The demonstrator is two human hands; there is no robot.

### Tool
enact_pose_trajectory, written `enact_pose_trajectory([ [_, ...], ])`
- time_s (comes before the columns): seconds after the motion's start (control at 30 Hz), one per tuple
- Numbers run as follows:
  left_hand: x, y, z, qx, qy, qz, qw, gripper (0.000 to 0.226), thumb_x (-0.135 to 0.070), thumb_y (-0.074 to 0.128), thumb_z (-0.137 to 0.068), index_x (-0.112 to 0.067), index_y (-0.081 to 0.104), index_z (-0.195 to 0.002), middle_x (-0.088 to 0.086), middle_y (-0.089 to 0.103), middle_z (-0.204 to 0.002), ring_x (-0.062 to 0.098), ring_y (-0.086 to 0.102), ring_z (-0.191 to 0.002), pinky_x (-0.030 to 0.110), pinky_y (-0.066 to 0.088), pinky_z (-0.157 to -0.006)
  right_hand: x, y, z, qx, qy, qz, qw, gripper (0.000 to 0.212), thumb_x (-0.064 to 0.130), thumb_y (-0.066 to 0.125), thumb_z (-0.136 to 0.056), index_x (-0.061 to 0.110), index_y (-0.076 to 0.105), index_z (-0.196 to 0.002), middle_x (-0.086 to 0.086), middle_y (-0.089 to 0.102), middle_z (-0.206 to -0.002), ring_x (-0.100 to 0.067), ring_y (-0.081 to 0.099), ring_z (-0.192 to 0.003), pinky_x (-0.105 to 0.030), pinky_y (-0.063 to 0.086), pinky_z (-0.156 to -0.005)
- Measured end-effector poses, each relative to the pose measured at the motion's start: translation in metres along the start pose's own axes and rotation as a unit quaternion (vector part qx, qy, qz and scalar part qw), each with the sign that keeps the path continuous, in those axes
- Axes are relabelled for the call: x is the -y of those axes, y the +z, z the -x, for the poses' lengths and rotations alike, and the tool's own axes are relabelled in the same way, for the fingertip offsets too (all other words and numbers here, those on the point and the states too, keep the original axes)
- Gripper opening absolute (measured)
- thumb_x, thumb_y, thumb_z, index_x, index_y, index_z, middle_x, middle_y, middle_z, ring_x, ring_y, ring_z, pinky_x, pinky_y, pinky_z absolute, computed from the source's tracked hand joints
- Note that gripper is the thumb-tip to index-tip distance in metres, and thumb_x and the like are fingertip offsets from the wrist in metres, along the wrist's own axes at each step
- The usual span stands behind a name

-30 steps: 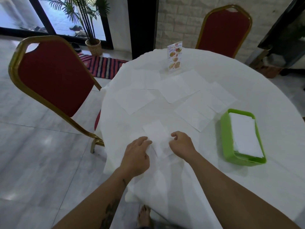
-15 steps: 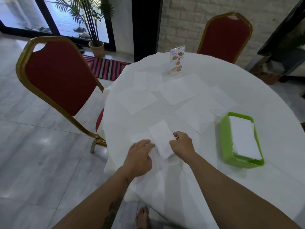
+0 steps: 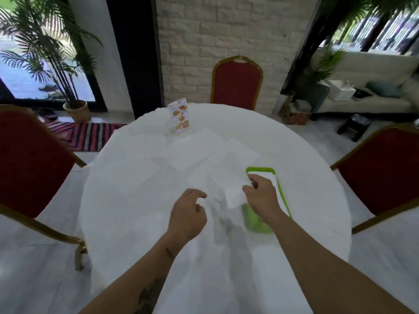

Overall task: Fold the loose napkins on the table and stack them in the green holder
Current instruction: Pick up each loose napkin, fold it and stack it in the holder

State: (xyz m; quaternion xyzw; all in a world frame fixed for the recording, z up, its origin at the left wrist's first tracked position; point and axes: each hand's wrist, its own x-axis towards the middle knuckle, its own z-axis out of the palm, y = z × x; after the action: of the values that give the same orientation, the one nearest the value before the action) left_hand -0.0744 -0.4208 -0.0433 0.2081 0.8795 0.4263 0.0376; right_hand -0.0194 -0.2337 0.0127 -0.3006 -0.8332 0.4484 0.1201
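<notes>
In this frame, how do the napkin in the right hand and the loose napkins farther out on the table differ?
The folded napkin is pinched in the right hand and lifted at the green holder's near-left edge; the loose napkins lie flat on the table, untouched. The folded napkin looks narrower; the loose napkins are spread wider. Both are plain white, hard to tell from the cloth. The left hand holds nothing.

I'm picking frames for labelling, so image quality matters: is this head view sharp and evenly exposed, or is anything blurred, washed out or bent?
Head view: motion-blurred overall; the white tablecloth is overexposed, so the loose white paper napkins barely show; the green plastic holder smears near the right hand; wide-angle bending curves the edges.
</notes>
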Motion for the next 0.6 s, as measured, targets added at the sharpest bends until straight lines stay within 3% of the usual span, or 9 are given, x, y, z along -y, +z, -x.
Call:
enact_pose_trajectory([
  [0.07,-0.020,0.017,-0.008,0.020,0.018,-0.005,1.000,0.039,-0.002,0.044,-0.083,-0.023,0.062,-0.110,-0.014,0.055,-0.120,0.002,0.053,-0.107,0.009,0.035,-0.086,-0.020,-0.026,-0.010,-0.035,0.047,-0.003,0.998,0.009,0.004,0.056,-0.082,0.008,0.064,-0.079,0.003,0.053,-0.064,-0.017,0.047,-0.060,-0.024,0.036,-0.053],
  [0.13,-0.038,0.036,-0.012,0.056,0.036,-0.021,0.998,0.041,-0.004,0.044,-0.084,-0.024,0.059,-0.116,-0.013,0.054,-0.124,0.004,0.052,-0.112,0.013,0.036,-0.091,-0.042,-0.045,-0.018,-0.033,0.095,0.012,0.995,0.014,0.006,0.054,-0.081,0.014,0.066,-0.081,0.002,0.058,-0.070,-0.020,0.055,-0.067,-0.018,0.038,-0.051],
  [0.2,-0.052,0.055,-0.013,0.101,0.049,-0.038,0.993,0.045,-0.006,0.044,-0.085,-0.024,0.055,-0.125,-0.011,0.050,-0.132,0.006,0.049,-0.119,0.014,0.033,-0.096,-0.059,-0.056,-0.022,-0.015,0.136,0.029,0.990,0.013,0.011,0.053,-0.077,0.020,0.060,-0.084,0.000,0.060,-0.082,-0.028,0.062,-0.085,-0.024,0.042,-0.058],
  [0.33,-0.075,0.086,-0.013,0.157,0.037,-0.064,0.985,0.053,-0.009,0.044,-0.085,-0.024,0.046,-0.136,-0.008,0.045,-0.141,0.010,0.045,-0.126,0.018,0.032,-0.104,-0.076,-0.062,-0.031,0.005,0.166,0.031,0.986,0.047,0.014,0.057,-0.079,0.015,0.062,-0.126,-0.008,0.064,-0.124,-0.031,0.059,-0.117,-0.029,0.043,-0.083],
  [0.5,-0.092,0.110,-0.014,0.160,0.030,-0.092,0.982,0.057,-0.010,0.047,-0.085,-0.018,0.040,-0.142,-0.002,0.040,-0.147,0.014,0.039,-0.133,0.017,0.025,-0.107,-0.080,-0.071,-0.037,-0.028,0.188,-0.037,0.981,0.043,0.009,0.056,-0.078,0.013,0.064,-0.121,-0.009,0.067,-0.117,-0.026,0.058,-0.095,-0.026,0.040,-0.077],
  [0.6,-0.098,0.121,-0.014,0.159,0.015,-0.109,0.981,0.059,-0.012,0.046,-0.088,-0.018,0.034,-0.146,-0.002,0.031,-0.154,0.014,0.031,-0.139,0.019,0.019,-0.112,-0.084,-0.071,-0.036,-0.041,0.207,-0.070,0.975,0.051,0.012,0.055,-0.076,0.018,0.061,-0.126,-0.006,0.068,-0.115,-0.027,0.062,-0.105,-0.029,0.045,-0.081],
])
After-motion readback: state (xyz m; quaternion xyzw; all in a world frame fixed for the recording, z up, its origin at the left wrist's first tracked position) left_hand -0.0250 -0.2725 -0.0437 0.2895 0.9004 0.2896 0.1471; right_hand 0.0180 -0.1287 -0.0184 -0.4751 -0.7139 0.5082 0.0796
